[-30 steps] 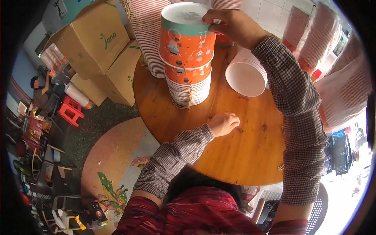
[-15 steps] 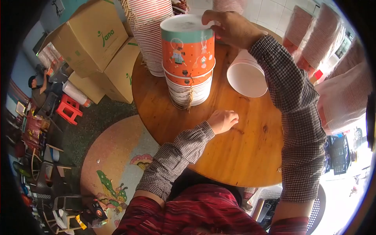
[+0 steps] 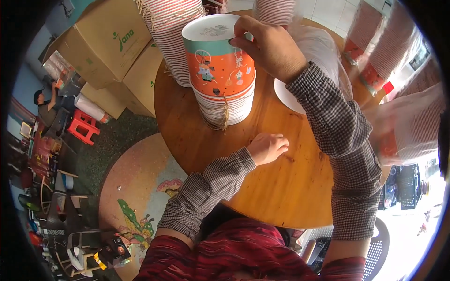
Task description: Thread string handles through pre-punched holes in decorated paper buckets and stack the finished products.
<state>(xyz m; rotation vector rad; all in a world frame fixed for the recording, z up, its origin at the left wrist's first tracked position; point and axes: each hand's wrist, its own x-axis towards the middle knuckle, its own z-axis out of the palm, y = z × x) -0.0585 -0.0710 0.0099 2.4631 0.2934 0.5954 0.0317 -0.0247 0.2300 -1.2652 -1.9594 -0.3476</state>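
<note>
Orange paper bucket (image 3: 219,70) is front and centre in the head cam, bottom-up with its white base facing the ceiling, green band at the top and little cartoon figures round the side. It's sitting nested over a stack of white-rimmed buckets (image 3: 228,110) that has some straw-coloured string (image 3: 226,112) hanging down its front, toward the far side of a round wooden table (image 3: 276,196).

Right hand (image 3: 272,49) has a pinch on the bucket's upper edge, fingers hooked over the base rim and thumb against the green band. Left hand (image 3: 268,149) is nearer the body, fingers loosely curled, well apart from the stack. It looks like it's resting on the wood, but honestly I can't tell from this angle whether it's touching or has anything tucked in the palm.

Just left of the bucket there's a much taller stack (image 3: 171,35), also with string on it. Over by the right sleeve, a white round opening (image 3: 287,97) pokes out, partly hidden, with clear plastic (image 3: 323,49) behind it. More plastic-wrapped stacks (image 3: 415,129) fill the right side. Cardboard boxes (image 3: 108,42) and a red stool (image 3: 84,127) are off left.
</note>
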